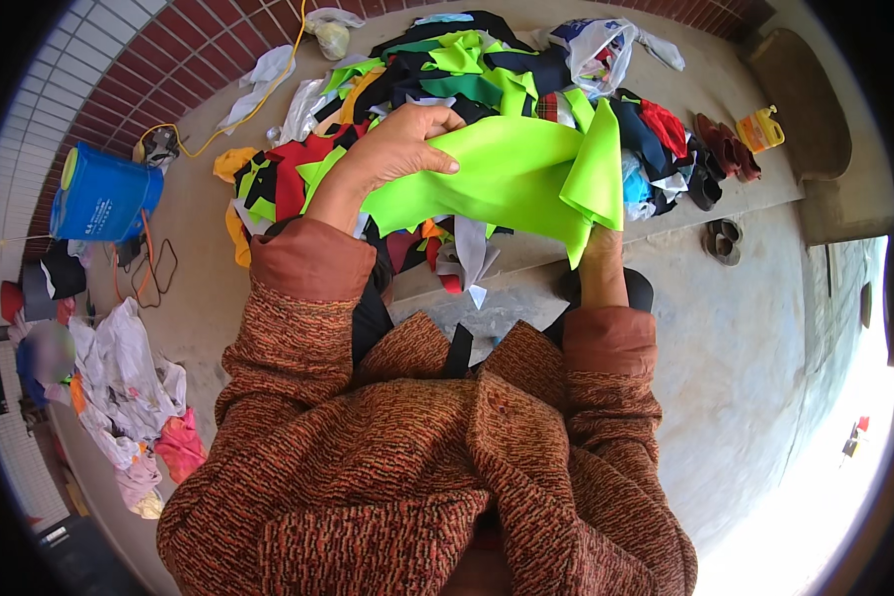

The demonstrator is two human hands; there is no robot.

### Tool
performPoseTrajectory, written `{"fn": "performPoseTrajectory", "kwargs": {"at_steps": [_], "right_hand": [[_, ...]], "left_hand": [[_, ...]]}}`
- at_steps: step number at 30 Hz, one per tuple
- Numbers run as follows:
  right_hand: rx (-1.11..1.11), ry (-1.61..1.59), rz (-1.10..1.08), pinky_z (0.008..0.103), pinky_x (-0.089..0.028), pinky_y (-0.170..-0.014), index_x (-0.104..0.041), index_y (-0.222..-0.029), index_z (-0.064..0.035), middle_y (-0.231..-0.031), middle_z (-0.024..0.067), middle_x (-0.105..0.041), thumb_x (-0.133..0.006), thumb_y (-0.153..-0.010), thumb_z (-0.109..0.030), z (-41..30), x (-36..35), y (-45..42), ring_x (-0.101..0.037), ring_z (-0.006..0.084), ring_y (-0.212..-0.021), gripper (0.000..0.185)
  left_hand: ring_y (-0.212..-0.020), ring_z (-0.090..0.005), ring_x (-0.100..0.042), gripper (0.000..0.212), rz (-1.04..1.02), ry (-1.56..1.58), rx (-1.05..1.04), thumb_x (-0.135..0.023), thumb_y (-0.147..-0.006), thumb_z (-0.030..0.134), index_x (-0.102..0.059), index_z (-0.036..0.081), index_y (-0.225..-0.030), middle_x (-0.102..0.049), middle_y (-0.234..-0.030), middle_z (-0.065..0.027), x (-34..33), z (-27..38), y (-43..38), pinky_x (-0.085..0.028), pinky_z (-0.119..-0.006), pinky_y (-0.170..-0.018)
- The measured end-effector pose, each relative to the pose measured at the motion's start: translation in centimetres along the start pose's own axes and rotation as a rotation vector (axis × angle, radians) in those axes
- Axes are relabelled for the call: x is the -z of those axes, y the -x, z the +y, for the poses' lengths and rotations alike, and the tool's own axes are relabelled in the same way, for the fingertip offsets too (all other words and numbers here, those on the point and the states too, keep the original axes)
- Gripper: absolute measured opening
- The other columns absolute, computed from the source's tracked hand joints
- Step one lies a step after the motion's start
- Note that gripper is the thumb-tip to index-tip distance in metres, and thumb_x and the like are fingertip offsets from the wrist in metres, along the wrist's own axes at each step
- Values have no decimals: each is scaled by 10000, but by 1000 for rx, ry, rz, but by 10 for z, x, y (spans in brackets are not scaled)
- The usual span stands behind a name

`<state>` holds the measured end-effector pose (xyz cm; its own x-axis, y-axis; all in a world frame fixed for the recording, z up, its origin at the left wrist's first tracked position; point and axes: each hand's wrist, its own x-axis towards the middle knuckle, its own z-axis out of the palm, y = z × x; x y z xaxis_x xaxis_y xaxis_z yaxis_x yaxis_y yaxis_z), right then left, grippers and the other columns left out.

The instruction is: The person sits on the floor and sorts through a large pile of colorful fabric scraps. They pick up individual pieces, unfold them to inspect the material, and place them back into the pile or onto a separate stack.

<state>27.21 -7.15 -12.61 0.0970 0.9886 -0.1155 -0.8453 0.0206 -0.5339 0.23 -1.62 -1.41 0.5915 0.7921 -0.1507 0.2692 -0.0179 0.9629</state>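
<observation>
My left hand (395,153) grips the left end of a lime-green fabric piece (492,171), its thumb on top and its fingers curled at the upper edge. The fabric is stretched sideways above a heap of scraps. At its right end the cloth folds over and hides the fingers of my right hand (602,249); only the wrist and lower hand show below it. Under and beyond the cloth lies the heap, with a red scrap (292,167), a dark green scrap (465,89), a grey scrap (471,249) and several black and lime-green ones.
A blue plastic container (108,194) and a yellow cable (268,89) are at left, above a pile of pale cloth (123,372). A plastic bag (596,52) lies behind the heap. Dark red shoes (726,149), a yellow jug (761,130) and dark slippers (723,242) are at right.
</observation>
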Motion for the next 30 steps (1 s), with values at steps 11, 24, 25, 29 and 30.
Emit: {"fn": "performPoseTrajectory", "kwargs": {"at_steps": [11,24,25,29,30], "right_hand": [[39,76,26,303,-528,-743,-496,-1178,-49,-1010,70,-610,-477,-919,-217,-5,-9,5,-614,180,-854,309],[42,139,-12,297,-525,-724,-526,-1121,-88,-996,58,-612,-518,-903,-141,-5,-27,11,-610,171,-845,225],[50,148,-14,297,-525,-725,-528,-1119,-87,-996,58,-612,-522,-900,-142,-6,-26,10,-611,170,-846,225],[141,256,43,294,-525,-732,-527,-1116,-77,-1000,62,-614,-531,-894,-131,-11,-13,1,-616,170,-847,229],[171,287,34,292,-525,-736,-530,-1109,-69,-998,62,-615,-533,-892,-125,-12,-11,-2,-618,167,-846,224]], "left_hand": [[-721,-226,-620,336,224,-614,136,-721,-631,203,-663,8,-898,-638,-767,-151,17,-14,2,-464,-307,-683],[-688,-68,-535,208,197,143,15,-715,-719,135,-580,44,-849,-572,-759,10,29,9,21,-423,-211,-641],[-683,-69,-535,200,211,98,19,-711,-718,112,-578,42,-850,-570,-755,9,31,9,21,-425,-212,-639],[-676,-76,-539,182,312,-196,3,-686,-716,31,-566,32,-853,-575,-761,0,46,-11,17,-436,-220,-631],[-678,-78,-541,180,341,-295,-10,-678,-716,13,-563,30,-854,-580,-768,-5,46,-11,16,-439,-222,-629]]}}
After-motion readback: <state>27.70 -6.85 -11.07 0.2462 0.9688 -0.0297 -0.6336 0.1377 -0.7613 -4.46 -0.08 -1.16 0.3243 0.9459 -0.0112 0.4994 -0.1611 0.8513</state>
